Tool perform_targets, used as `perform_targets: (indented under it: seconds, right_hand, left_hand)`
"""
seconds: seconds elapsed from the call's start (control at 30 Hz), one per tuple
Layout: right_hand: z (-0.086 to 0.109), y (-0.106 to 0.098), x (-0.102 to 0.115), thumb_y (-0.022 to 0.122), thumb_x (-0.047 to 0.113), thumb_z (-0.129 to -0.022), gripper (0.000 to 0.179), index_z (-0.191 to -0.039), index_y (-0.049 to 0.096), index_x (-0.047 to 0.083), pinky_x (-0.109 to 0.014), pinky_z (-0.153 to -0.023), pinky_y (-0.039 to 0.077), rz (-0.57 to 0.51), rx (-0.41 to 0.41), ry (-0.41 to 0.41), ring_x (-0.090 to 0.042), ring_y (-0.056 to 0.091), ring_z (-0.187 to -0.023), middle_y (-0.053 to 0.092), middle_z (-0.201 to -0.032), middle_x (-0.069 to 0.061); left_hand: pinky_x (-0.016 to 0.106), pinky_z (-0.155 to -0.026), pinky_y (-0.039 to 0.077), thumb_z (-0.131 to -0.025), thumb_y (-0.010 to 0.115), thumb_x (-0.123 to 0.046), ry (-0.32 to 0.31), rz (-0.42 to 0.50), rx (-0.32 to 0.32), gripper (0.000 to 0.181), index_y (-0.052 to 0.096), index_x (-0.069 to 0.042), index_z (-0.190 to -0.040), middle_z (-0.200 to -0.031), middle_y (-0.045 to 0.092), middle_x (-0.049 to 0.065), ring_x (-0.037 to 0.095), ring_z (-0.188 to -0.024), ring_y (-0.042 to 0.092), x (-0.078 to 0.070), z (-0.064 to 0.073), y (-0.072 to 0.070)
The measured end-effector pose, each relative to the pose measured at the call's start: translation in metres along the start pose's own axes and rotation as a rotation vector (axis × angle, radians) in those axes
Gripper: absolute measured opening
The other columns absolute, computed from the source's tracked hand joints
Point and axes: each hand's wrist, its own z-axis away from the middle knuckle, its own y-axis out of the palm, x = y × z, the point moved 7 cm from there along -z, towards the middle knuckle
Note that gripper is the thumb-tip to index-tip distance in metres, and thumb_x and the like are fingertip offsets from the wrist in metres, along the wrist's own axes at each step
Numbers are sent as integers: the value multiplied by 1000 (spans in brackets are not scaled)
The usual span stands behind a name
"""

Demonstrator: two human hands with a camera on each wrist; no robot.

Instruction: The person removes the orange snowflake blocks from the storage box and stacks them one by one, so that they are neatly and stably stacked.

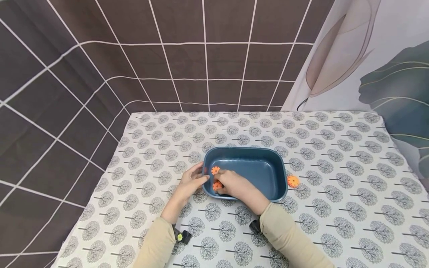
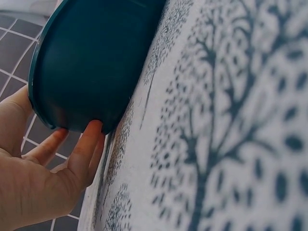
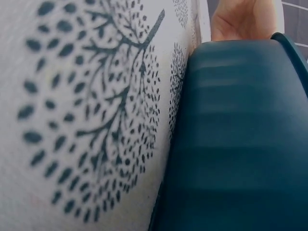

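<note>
A dark blue rectangular basin (image 1: 258,149) rests on the table. My left hand (image 1: 191,182) holds its left end, thumb at the rim and fingers against the outer wall; the left wrist view shows the fingertips (image 2: 90,132) on that wall. My right hand (image 1: 232,183) reaches over the near rim into the basin's left part, its curled fingers gripping an orange notched disc (image 1: 217,185). Just beyond those fingers, a second orange notched disc (image 1: 215,170) shows near the left wall. In the right wrist view the basin's side (image 3: 240,134) hides the right hand.
Outside the basin's right end, another orange notched disc (image 1: 293,181) lies on the tree-print tablecloth (image 1: 335,216). A dark cloth with white grid lines (image 1: 181,59) hangs behind and to the left. A pale leaf-patterned cloth (image 1: 395,48) hangs at the right.
</note>
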Motion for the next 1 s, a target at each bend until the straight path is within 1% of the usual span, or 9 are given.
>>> perform_targets:
  seconds: [0.13,0.27,0.33,0.43,0.57,0.73,0.87,1.0]
  right_hand:
    - [4,-4,0,77,21,-74,38,-105,67,4,-31,-75,56,-7,-16,-1,-22,64,-88,65,-106,-11]
    - [9,-11,1,78,22,-72,40,-106,67,4,-33,-77,56,-5,-32,-29,-23,64,-90,65,-108,-12]
    - [12,-16,1,77,24,-72,39,-105,68,5,-33,-78,55,7,-49,-48,-22,63,-89,66,-106,-10]
    - [18,-24,0,77,28,-72,38,-102,69,6,-34,-81,54,38,-95,-74,-20,62,-89,66,-100,-6]
    - [27,-32,-3,76,31,-72,37,-100,69,9,-36,-83,53,82,-148,-91,-20,62,-89,65,-95,-2]
    - [38,-36,-9,76,31,-72,33,-98,69,11,-35,-80,54,100,-201,-106,-17,62,-85,64,-92,1]
    - [46,-40,-16,75,26,-71,30,-97,70,12,-32,-75,54,86,-263,-116,-13,60,-79,62,-90,4]
    - [55,-42,-23,73,22,-71,29,-97,70,12,-30,-71,54,64,-287,-115,-11,59,-75,61,-89,6]
  left_hand:
    - [34,-90,53,-80,65,-7,6,10,9,65,42,-15,-140,-137,47,14,29,-118,50,1,-1,1]
    - [34,-90,53,-81,65,-6,11,23,15,64,42,-15,-140,-137,47,14,29,-120,49,0,-1,2]
    - [35,-90,53,-81,65,-6,15,24,14,64,42,-14,-140,-137,46,14,30,-120,49,0,-1,2]
    - [34,-89,53,-80,66,-7,4,13,3,64,43,-16,-139,-138,46,12,28,-120,49,0,-1,1]
    - [35,-91,52,-80,66,-9,-9,-9,-8,65,42,-17,-140,-138,46,11,27,-120,49,1,0,0]
    - [35,-91,52,-80,66,-10,-19,-26,-18,65,42,-18,-140,-137,47,13,27,-119,50,2,0,0]
    - [34,-89,53,-81,66,-10,-17,-31,-20,64,42,-18,-140,-137,47,12,27,-118,51,1,-1,-1]
    - [34,-89,53,-81,66,-9,-10,-19,-18,64,42,-17,-140,-138,46,13,28,-118,51,1,-1,0]
